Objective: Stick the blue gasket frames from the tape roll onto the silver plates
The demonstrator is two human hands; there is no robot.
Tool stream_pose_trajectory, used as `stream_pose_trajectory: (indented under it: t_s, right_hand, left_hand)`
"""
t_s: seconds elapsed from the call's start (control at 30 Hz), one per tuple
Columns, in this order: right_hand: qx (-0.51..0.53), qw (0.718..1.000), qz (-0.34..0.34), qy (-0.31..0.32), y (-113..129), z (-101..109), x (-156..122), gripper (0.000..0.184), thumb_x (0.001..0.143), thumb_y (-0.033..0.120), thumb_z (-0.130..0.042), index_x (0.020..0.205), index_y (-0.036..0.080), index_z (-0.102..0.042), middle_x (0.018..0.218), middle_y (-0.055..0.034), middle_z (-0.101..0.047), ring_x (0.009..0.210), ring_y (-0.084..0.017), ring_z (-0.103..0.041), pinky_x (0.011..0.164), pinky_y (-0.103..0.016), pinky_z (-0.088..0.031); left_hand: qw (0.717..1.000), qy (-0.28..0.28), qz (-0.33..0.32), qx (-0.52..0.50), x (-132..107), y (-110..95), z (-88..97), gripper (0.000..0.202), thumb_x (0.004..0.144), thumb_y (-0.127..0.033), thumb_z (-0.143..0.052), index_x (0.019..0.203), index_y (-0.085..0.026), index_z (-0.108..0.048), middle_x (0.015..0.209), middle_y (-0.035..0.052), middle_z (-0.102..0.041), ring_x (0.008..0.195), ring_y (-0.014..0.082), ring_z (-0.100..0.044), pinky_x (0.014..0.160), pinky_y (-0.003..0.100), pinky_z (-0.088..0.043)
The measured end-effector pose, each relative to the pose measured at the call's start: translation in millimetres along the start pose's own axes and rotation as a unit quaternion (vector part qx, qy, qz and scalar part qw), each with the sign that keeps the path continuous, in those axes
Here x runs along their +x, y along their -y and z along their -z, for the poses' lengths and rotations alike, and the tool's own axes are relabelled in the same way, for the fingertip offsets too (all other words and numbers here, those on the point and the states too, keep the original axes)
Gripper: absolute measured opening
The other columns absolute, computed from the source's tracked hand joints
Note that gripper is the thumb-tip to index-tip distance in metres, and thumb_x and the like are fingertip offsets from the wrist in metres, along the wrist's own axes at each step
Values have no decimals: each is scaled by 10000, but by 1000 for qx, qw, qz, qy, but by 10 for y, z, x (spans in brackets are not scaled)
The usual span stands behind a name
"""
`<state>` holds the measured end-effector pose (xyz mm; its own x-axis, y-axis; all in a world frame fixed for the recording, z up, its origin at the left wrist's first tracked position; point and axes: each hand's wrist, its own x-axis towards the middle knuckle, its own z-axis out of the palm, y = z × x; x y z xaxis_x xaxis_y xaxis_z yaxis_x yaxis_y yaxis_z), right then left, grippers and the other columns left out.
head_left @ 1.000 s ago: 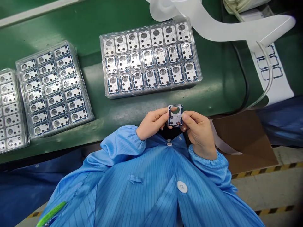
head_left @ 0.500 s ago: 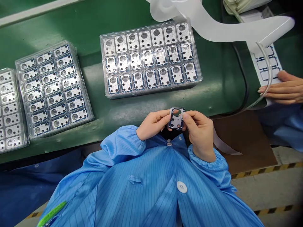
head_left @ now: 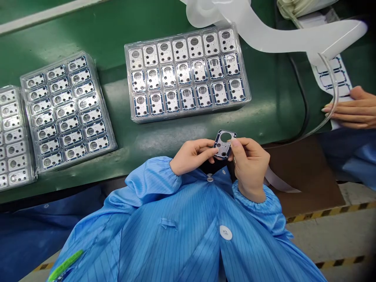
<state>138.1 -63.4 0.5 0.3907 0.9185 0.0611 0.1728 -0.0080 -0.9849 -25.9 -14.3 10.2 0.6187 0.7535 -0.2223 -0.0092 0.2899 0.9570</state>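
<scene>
Left hand and right hand are both pinching one small metal plate right above the blue gown, while the clear tray nearby looks packed full, so tons of parts are left.

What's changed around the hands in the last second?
The blue-edged metal plate has turned clockwise and shifted up and right, still held between the left hand and right hand. A co-worker's hand has come in from the right onto the white backing strip. The clear plastic trays stayed put.
</scene>
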Motion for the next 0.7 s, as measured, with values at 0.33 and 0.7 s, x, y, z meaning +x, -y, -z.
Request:
stream_pose_trajectory:
  t_s: [0.33,0.7]
  right_hand:
    - [-42,995,68,66,39,77,0,244,938,324,-612,733,198,-570,649,46,-512,551,-83,-487,532,-236,-389]
    - [-71,987,27,141,77,42,-65,243,947,379,-580,781,205,-615,680,21,-592,587,-105,-553,545,-238,-440]
  left_hand:
    - [999,-31,4,37,-1,-108,-12,473,875,-570,-589,708,-132,-651,573,-23,-535,539,68,-473,504,192,-380]
    - [985,-123,-66,104,24,-76,-1,386,897,-493,-597,778,-157,-747,764,40,-688,728,119,-614,689,236,-478]
